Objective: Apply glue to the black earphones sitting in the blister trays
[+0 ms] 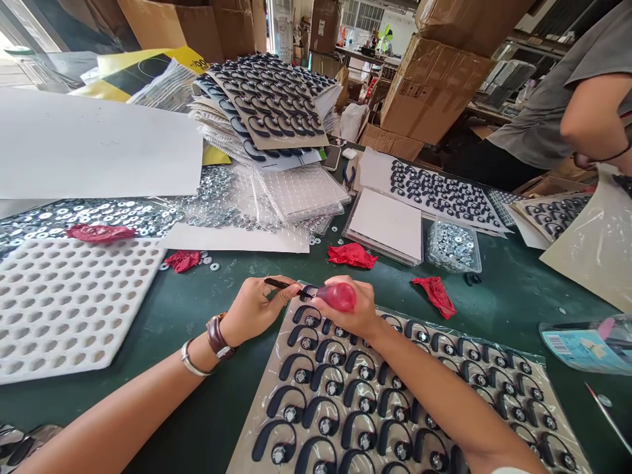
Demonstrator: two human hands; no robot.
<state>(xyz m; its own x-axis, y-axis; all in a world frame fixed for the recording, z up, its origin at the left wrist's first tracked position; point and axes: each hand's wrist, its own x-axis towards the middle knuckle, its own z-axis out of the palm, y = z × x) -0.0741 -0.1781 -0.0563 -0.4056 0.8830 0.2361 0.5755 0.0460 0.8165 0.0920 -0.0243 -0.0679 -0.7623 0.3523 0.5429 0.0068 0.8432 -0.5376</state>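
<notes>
My left hand (254,308), with a brown-strapped watch and a bangle on its wrist, pinches a slim black stick-like tool (279,283); its kind is unclear. In my right hand (358,309) is a red squeeze bottle (340,296), base toward me. Its nozzle end and the tool's tip meet near the top left corner of a tan sheet (261,401). Rows of black ear hooks (284,401), each with a round silver part, lie on that sheet under clear film. My right forearm hides some of them. Close to both hands, one hook (310,291) is partly covered.
At left lies a white foam tray (59,303) with round hollows, before scattered metal washers (143,214). Red crumpled scraps (353,255) dot the green table (237,263). A clear box of washers (451,245) and stacked hook sheets (266,99) stand behind. Another person (557,112) is at right.
</notes>
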